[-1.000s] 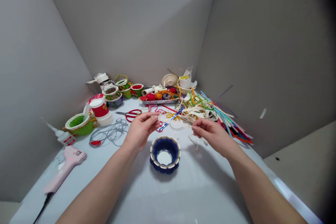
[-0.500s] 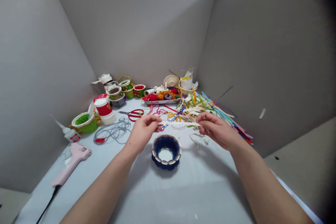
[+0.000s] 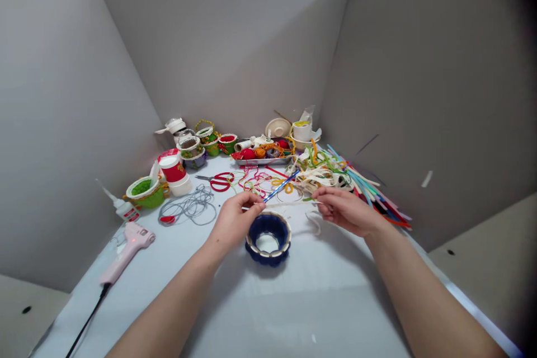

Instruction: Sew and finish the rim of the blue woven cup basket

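A narrow white lace-like strip point(image 3: 289, 203) stretches between my two hands. My left hand point(image 3: 241, 215) pinches one end between thumb and fingers, just above the left rim of a dark blue bowl-shaped basket point(image 3: 268, 257). The other end is pinched in my right hand point(image 3: 342, 210), to the right of the basket. The basket stands upright on the table, with a pale trim round its scalloped rim and a white bottom inside. Behind the strip lies a shiny blue strip point(image 3: 282, 185), its near end close to my left fingertips.
A pink glue gun point(image 3: 128, 251), a glue bottle point(image 3: 126, 210) and grey cord point(image 3: 191, 207) lie at left. Red-handled scissors point(image 3: 221, 181) lie beyond. Small decorated baskets point(image 3: 146, 196) and a tray of yarn point(image 3: 262, 161) stand farther back. Tangled strips point(image 3: 321, 173) and pipe cleaners point(image 3: 373, 196) fill the right.
The strip and my hands have come slightly down, closer to the basket's rim. The strip has turned more edge-on. The whole view has shifted a little.
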A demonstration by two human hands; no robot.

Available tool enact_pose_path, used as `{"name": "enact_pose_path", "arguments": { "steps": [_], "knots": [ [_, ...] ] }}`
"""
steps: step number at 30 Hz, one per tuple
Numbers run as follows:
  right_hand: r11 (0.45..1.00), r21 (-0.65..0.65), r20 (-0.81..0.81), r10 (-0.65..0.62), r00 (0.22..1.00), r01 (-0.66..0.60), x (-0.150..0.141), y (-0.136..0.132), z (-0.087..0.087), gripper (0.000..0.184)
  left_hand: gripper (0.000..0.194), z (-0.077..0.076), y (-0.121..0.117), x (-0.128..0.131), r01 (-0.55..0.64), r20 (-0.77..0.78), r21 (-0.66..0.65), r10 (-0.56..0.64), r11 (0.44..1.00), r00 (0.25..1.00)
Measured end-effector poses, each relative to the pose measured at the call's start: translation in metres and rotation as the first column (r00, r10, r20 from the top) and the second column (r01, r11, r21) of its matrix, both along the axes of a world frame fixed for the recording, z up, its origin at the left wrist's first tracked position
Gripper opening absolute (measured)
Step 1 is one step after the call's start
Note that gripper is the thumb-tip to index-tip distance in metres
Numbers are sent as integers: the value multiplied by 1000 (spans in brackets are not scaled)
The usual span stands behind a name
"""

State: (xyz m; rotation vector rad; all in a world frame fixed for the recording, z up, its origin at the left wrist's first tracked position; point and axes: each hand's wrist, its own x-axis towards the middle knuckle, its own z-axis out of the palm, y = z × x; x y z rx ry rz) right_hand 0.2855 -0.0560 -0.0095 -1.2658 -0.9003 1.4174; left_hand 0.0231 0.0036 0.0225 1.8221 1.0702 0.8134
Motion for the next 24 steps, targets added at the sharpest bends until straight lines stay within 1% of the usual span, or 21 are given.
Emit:
{"name": "enact_pose_path", "arguments": {
  "steps": [1,2,3,4,5,6,7,8,9,11,13,16,19,22,24],
  "knots": [
    [1000,-19,109,0,994,2,0,2,-4,20,15,-2,-1,1,16,0,-37,-16,999,1000],
    [1000,-24,236,-4,972,10,0,4,-7,20,16,-4,-2,3,32,0,-60,-32,998,999],
    [1000,-5,370,-16,929,19,-2,6,-8,21,15,-6,-3,4,43,-4,-64,-43,997,999],
    [999,46,491,-43,870,23,-5,6,-8,23,15,-7,-5,5,48,-15,-54,-49,997,999],
    [992,125,583,-81,808,8,-9,7,-6,25,14,-8,-6,6,48,-32,-34,-49,998,998],
    [975,219,640,-121,759,-29,-14,6,-2,27,14,-9,-8,7,46,-50,-8,-47,999,998],
    [949,304,666,-146,732,-87,-20,6,2,29,14,-8,-10,7,46,-68,19,-44,999,997],
    [918,365,676,-145,723,-157,-27,5,8,30,15,-8,-12,8,44,-81,49,-40,998,996],
    [887,400,680,-117,723,-232,-35,5,13,31,15,-6,-15,8,43,-89,81,-36,996,995],
    [840,398,690,-9,724,-369,-49,7,23,33,15,-3,-18,7,35,-87,137,-24,990,996],
    [812,356,698,98,709,-463,-60,13,29,34,16,0,-20,6,8,-58,162,2,987,998],
    [793,297,695,203,690,-532,-69,27,34,26,17,2,-22,3,-55,4,162,55,985,998],
    [781,266,703,243,668,-565,-72,38,39,22,11,0,-22,-3,-125,26,161,123,979,992],
    [769,236,743,251,620,-594,-75,44,41,18,10,-7,-21,-8,-175,-3,160,177,972,984],
    [771,212,754,262,602,-601,-78,46,40,16,10,-15,-20,-10,-217,-29,143,223,966,974]
  ]
}}
